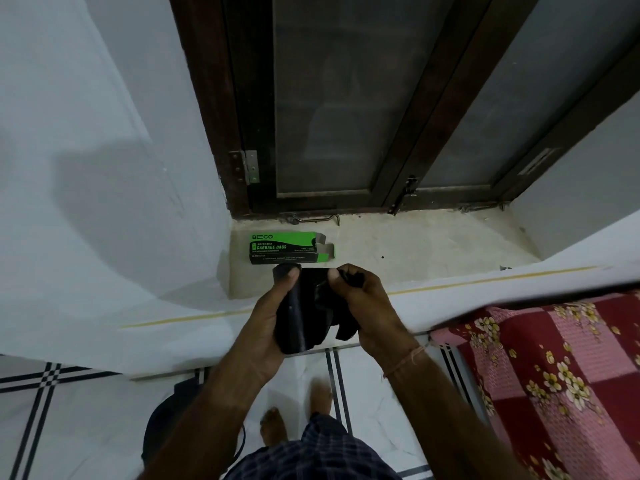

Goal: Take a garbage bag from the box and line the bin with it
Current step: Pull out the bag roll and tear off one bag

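Left hand (266, 323) wrapped round the roll of black garbage bags (298, 313) — thumb on top, long axis running up and away toward the window ledge (415, 251). Loose end of the bag trailing rightward from the roll, pinched shut in the right hand (363, 306). Both grips equally near; likely next, pulling apart sideways to tear one free. Green box (287, 247) lying open-ended on the ledge, just beyond the hands. Bin possibly the dark shape at lower left — cannot tell.

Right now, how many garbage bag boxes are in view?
1. The green garbage bag box lies on the window sill, its right end open, just beyond the black garbage bag held in both hands. None other shows.
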